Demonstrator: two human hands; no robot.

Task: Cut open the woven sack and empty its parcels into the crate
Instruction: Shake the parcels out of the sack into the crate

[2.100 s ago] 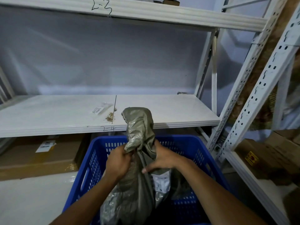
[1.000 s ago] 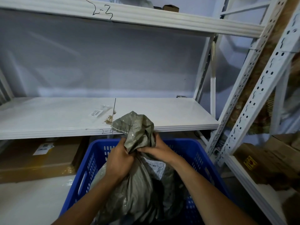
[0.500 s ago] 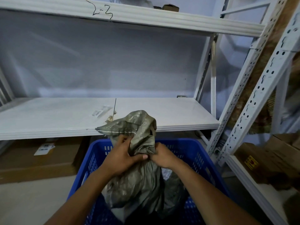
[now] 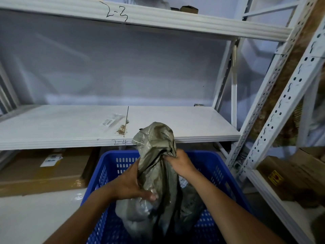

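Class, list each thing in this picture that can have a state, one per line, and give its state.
Sack: held upright over the crate, gripped by both hands.
Crate: open-topped, holding grey parcels.
Left hand: closed on the sack's lower part.
Right hand: pinching the sack's top.
Middle shelf: nearly bare, with a label slip.
Cardboard box: closed, taped.

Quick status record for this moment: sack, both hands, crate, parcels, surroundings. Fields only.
sack: grey-green woven sack, held upright over the crate, top bunched
left hand: left hand closed on the sack's lower side
right hand: right hand pinching the bunched fabric near the top
crate: blue crate, slotted walls, on the floor below the shelf
parcels: grey parcels showing beneath the sack, inside the crate
shelf: white shelf marked 2-4
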